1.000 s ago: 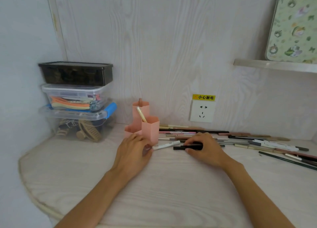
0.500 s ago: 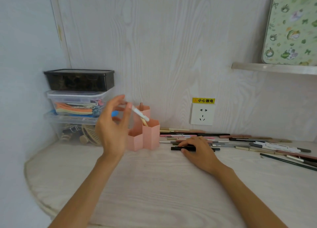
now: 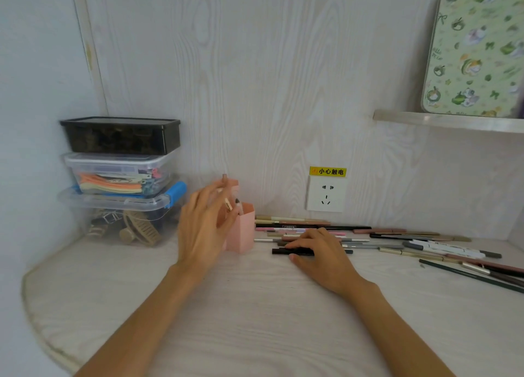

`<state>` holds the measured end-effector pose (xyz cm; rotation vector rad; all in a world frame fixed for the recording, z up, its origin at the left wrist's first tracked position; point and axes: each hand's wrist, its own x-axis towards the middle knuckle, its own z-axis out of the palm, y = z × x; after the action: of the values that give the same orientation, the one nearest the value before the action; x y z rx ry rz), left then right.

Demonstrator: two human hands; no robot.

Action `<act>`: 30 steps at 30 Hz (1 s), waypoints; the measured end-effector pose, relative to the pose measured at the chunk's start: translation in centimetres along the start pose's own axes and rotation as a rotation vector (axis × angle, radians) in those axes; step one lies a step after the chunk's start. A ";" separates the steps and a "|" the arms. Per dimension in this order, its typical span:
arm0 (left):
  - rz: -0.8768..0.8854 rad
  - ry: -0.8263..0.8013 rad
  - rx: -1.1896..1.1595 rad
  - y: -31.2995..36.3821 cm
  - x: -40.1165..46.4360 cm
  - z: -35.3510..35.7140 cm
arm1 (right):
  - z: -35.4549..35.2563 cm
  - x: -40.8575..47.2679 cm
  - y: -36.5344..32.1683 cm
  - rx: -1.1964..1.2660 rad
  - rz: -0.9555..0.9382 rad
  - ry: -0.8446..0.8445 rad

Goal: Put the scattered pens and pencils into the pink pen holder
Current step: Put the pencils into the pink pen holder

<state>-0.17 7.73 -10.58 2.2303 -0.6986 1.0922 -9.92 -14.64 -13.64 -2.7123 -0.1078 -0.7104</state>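
Hovering beside the pink pen holder [image 3: 243,229], the left hand [image 3: 202,229] has its fingers spread wide and holds nothing.
The right hand [image 3: 320,252] lies on the surface [image 3: 255,320], fingers curled onto a black pen [image 3: 280,251]; the scattered pens and pencils [image 3: 397,239] stretch rightward from the holder.
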 end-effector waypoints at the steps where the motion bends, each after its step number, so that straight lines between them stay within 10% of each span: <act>1: -0.024 0.027 -0.035 -0.5 -0.5 -0.3 | 0.0 0.0 0.0 -0.006 0.002 -0.001; 8: -0.624 -0.198 -0.417 -3.2 -3.5 -0.7 | -0.6 0.3 -0.6 0.076 0.050 0.057; 15: -0.653 -0.268 -0.440 -3.3 -3.9 -0.7 | -3.7 3.7 -4.7 0.661 0.256 0.618; 20: -0.659 -0.265 -0.461 -3.1 -3.7 -0.9 | -5.0 8.2 -10.3 1.036 0.178 0.657; 30: -0.673 -0.247 -0.513 -3.2 -4.0 -1.1 | 2.5 11.4 -16.2 -0.117 -0.202 0.203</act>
<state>-0.75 11.56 -14.09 1.9248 -0.2337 0.2683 -1.35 1.36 -5.24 -2.7452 -0.3039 -1.0769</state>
